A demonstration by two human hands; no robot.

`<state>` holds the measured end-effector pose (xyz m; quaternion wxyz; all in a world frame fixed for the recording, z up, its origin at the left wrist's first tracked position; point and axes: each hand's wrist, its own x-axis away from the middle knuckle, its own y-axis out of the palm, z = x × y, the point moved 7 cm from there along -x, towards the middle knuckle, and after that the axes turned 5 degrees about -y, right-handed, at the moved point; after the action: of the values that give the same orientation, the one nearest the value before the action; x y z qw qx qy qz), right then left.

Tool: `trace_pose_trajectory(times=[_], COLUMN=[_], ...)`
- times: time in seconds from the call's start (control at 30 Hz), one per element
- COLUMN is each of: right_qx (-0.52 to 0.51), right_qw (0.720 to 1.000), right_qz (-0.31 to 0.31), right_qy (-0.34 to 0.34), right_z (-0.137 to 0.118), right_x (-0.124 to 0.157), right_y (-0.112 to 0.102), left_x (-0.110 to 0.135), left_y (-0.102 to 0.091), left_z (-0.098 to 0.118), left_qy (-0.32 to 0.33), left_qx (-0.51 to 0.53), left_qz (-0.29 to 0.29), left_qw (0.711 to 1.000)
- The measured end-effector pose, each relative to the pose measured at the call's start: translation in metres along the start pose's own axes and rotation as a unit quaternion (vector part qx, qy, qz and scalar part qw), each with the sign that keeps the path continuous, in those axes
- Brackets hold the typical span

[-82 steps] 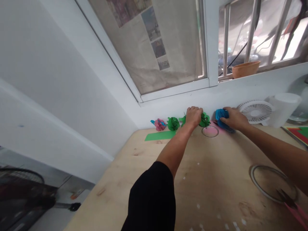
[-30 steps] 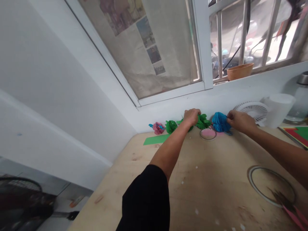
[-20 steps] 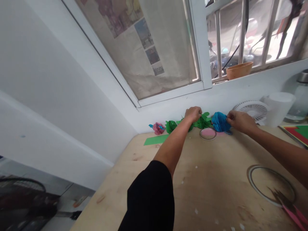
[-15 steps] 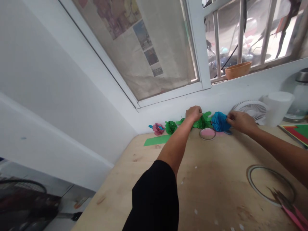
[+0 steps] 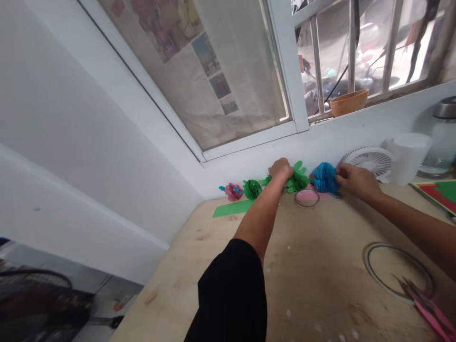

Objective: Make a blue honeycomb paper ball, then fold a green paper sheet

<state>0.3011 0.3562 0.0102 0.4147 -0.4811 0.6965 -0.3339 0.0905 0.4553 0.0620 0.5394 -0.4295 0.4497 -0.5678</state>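
My left hand (image 5: 281, 169) is closed at the back of the table, its fingers on the upper left side of a green folded-paper ornament (image 5: 298, 180) with rounded leaf-like tabs. Between thumb and fingers, my right hand (image 5: 356, 180) pinches the right edge of a blue pleated-paper ball (image 5: 324, 177). Left of my left wrist sit a round green paper ball (image 5: 252, 189) and a pink paper ornament (image 5: 233, 191) with blue bits. Another green paper piece is partly hidden behind my left hand. Close in front of the held ornaments lies a small ring (image 5: 307, 198) over pink paper.
A green paper strip (image 5: 232, 208) lies at the back left. At the right are a larger ring (image 5: 370, 266) and pink-handled scissors (image 5: 429, 308). A white fan (image 5: 370, 161), a white roll (image 5: 409, 156) and a glass jug (image 5: 441, 137) stand along the wall.
The green ornament at my left hand has tilted, its tabs now pointing higher. My left hand has shifted slightly left. My right hand keeps its pinch on the blue ball.
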Motion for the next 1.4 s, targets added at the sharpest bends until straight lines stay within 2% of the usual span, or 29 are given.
trace_pose_trajectory(times=[0.13,0.37,0.7,0.9,1.2,1.4], right_qx=[0.001,0.002,-0.029,-0.068,-0.122,-0.154], right_qw=[1.000,1.000,0.999,0.997,0.990,0.986], right_qz=[0.006,0.012,0.021,0.026,0.057,0.070], right_qy=[0.005,-0.005,0.000,0.014,0.026,0.003], right_z=[-0.001,-0.003,-0.004,0.000,0.017,0.010], right_x=[0.002,0.006,0.010,0.019,0.032,0.046], right_y=[0.000,0.000,-0.004,-0.008,-0.018,-0.025], left_x=[0.001,0.015,0.024,0.044,0.086,0.120], left_y=[0.001,0.001,-0.005,-0.005,0.022,0.049], left_z=[0.006,0.028,0.017,0.003,-0.018,-0.028], left_qy=[-0.006,0.085,0.103,0.091,0.084,0.077], left_qx=[-0.004,-0.009,0.034,0.095,0.218,0.323], left_qz=[0.005,0.031,0.047,0.065,0.049,0.015], left_qw=[1.000,0.996,0.993,0.989,0.971,0.943])
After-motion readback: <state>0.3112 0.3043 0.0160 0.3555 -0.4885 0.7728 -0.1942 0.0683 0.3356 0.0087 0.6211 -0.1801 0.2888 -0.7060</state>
